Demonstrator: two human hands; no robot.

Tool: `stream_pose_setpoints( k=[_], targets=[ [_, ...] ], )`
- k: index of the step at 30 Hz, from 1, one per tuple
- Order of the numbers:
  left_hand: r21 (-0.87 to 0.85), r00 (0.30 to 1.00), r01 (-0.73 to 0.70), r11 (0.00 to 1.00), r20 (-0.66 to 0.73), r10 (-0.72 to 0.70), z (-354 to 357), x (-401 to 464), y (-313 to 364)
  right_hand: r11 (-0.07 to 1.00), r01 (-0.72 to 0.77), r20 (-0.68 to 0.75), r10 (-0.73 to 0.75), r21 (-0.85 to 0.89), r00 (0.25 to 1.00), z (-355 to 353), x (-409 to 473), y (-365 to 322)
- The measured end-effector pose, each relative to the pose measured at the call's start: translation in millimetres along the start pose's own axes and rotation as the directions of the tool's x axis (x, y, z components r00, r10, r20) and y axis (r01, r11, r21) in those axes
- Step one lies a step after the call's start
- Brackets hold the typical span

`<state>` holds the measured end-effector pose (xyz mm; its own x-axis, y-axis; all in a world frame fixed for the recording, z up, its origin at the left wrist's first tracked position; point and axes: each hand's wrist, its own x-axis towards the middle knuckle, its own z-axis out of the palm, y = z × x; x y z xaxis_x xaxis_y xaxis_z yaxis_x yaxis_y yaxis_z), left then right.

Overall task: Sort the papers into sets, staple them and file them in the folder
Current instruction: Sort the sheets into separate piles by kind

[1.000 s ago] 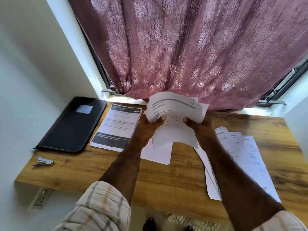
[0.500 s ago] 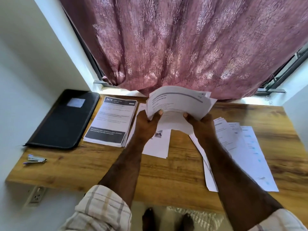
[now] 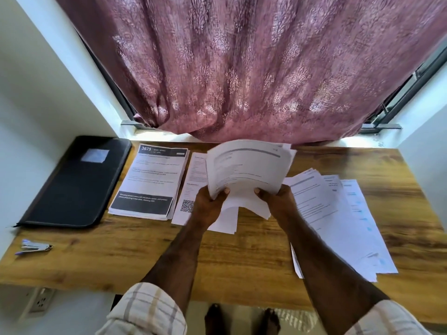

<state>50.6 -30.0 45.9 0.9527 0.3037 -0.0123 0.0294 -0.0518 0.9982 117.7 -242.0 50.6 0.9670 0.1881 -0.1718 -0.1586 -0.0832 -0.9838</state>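
Sorting looks partly done, judging by how the papers lie. Both hands hold one curled sheaf of papers [image 3: 244, 170] above the counter [image 3: 242, 257]: the left hand [image 3: 209, 206] pinches its lower left edge with the thumb on top, and the right hand [image 3: 275, 198] grips the lower right edge. Just left of the left hand lies a printed stack headed 3675 [image 3: 150, 182], with a QR-code sheet [image 3: 191, 189] partly under the sheaf. Right of the right hand, a fanned spread of sheets [image 3: 338, 213] is not yet squared. Farther left, the black folder [image 3: 75, 182] lies closed, and the stapler [image 3: 33, 246] sits apart near the counter's edge. Stapling and filing seem still to come.
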Motion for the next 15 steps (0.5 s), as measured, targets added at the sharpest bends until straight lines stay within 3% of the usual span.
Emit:
stream_pose_setpoints(
  k=[4,7,11,15],
  targets=[
    [0.084,1.0,0.018,0.996,0.007,-0.019,-2.3,-3.8,-10.3,0.989,-0.084,-0.017,0.082,-0.122,0.996,-3.3,-1.6,9.7],
    [0.164,0.999,0.032,0.986,0.029,-0.037,-18.3,3.8,5.1,0.998,-0.059,0.067,0.06,-0.02,0.996,-9.0,2.9,-7.7],
    [0.144,0.956,0.204,0.968,0.186,-0.229,-45.1,-3.6,22.1,0.969,-0.063,0.073,0.046,0.237,0.996,-17.9,8.5,-45.3],
    [0.098,0.865,0.398,0.912,0.29,-0.409,-64.2,-18.1,16.1,0.973,-0.06,-0.006,0.063,0.225,0.998,-23.7,20.8,-61.2]
  ],
)
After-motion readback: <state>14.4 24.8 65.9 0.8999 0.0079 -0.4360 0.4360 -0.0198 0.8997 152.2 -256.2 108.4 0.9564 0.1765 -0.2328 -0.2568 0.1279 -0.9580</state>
